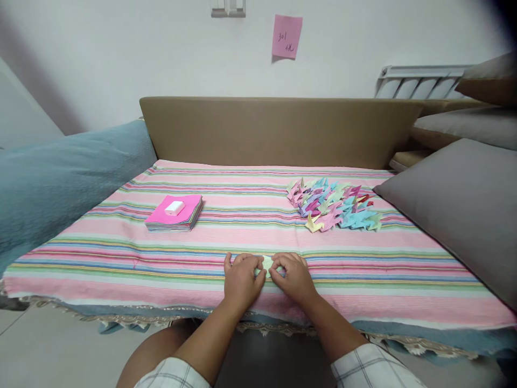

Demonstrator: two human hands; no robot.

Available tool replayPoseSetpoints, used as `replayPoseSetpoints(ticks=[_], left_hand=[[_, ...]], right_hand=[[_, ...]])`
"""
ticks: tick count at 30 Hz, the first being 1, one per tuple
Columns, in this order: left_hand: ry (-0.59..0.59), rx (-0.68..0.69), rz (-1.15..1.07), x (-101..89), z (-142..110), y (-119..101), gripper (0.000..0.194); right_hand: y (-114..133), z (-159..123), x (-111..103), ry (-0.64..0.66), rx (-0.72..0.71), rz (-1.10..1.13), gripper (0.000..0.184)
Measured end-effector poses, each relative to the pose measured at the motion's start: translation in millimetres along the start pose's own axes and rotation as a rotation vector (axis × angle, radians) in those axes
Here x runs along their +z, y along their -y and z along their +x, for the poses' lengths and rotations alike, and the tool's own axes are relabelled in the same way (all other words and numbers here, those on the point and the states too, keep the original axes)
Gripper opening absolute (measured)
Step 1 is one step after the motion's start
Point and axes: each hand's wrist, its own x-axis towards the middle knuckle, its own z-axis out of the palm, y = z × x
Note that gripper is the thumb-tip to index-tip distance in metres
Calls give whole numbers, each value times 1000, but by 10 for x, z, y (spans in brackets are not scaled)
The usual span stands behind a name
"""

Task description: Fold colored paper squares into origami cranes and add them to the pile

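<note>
A small piece of pale green paper [267, 263] lies between my hands near the front of the striped cloth [242, 231]. My left hand [243, 277] pinches its left side between thumb and forefinger. On the opposite side, my right hand [294, 276] grips the paper the same way. The fingers cover much of it, so its folds are hard to make out. Beyond my right hand sits a cluster of folded paper cranes [333, 207] in pink, blue, green, yellow and purple.
At the left is a stack of coloured paper squares [189, 218], with a small white block [175, 208] on top. A grey cushion [460, 210] borders the right side. A blue-covered armrest [76, 178] flanks the left, and a brown backrest [274, 132] stands behind.
</note>
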Motion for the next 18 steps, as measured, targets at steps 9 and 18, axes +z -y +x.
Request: replayPoseSetpoints(ticks=[9, 18], left_hand=[[74, 24, -16, -48, 10, 33, 17], [26, 220, 155, -48, -42, 24, 20]], right_hand=[[-30, 9, -23, 36, 18, 54, 6], [-29, -9, -20, 58, -6, 8, 6]])
